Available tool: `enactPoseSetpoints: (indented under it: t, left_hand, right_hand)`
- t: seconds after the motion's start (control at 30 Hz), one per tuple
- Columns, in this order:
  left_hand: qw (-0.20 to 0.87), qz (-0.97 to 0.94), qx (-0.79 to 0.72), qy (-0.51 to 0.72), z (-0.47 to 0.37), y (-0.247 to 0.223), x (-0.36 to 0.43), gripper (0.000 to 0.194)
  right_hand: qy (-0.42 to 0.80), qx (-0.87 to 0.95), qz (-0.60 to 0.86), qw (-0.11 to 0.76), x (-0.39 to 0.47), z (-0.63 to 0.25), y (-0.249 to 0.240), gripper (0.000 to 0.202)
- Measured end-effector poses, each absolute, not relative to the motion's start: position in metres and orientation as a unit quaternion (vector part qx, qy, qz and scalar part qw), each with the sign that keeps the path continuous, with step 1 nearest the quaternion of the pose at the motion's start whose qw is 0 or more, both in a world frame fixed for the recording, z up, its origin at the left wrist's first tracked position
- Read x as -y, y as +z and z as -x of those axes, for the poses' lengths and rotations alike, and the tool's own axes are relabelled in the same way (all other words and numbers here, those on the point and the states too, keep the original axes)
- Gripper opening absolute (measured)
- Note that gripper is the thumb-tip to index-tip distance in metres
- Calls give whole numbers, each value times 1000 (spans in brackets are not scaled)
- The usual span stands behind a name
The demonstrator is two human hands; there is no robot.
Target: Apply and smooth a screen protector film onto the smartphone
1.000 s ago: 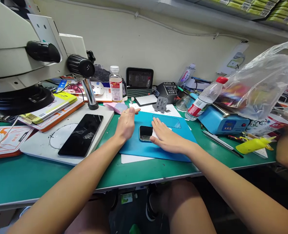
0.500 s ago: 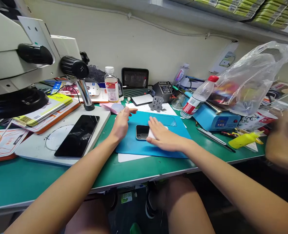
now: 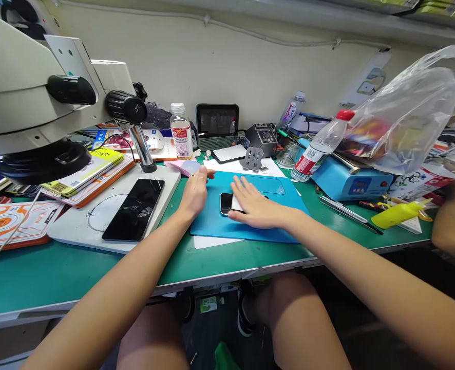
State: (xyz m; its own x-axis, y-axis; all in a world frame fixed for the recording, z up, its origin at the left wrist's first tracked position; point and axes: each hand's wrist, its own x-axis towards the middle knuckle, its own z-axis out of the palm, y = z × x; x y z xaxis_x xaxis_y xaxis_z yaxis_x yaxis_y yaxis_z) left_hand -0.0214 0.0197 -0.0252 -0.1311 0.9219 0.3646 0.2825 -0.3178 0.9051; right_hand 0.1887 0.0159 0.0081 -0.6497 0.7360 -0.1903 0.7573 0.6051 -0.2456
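A small phone [image 3: 226,204] lies screen up on the blue mat [image 3: 212,228], its right part covered. My right hand [image 3: 252,205] rests flat over it, fingers stretched out. Beneath that palm shows the edge of a white wipe [image 3: 236,204], pressed against the phone; most of it is hidden. My left hand [image 3: 195,194] hovers at the mat's left edge, thumb up and fingers loosely bent and partly hidden, with nothing visible in it. Just behind it lies a pale pink and lilac pad [image 3: 189,167].
A larger black phone [image 3: 135,209] lies on the white microscope base [image 3: 73,231] at left. The microscope head [image 3: 31,118] overhangs there. At right stand a red-capped bottle [image 3: 320,149], a blue device [image 3: 351,180], tweezers [image 3: 346,211] and a yellow bottle [image 3: 399,213]. Another person's blurred arm [image 3: 453,221] is at far right.
The view has shifted, so the bench things sit a little farther right. My right hand has slid slightly left over the phone with the wipe. My left hand stays by the mat's edge.
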Motion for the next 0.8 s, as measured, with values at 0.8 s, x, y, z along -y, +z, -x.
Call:
enactPoseSetpoints:
  t: [0.8]
  left_hand:
    - [278,-570,-550,545,23,-30,-27,65]
  right_hand:
    - [-151,-875,-458,49,-35,-199,12,117]
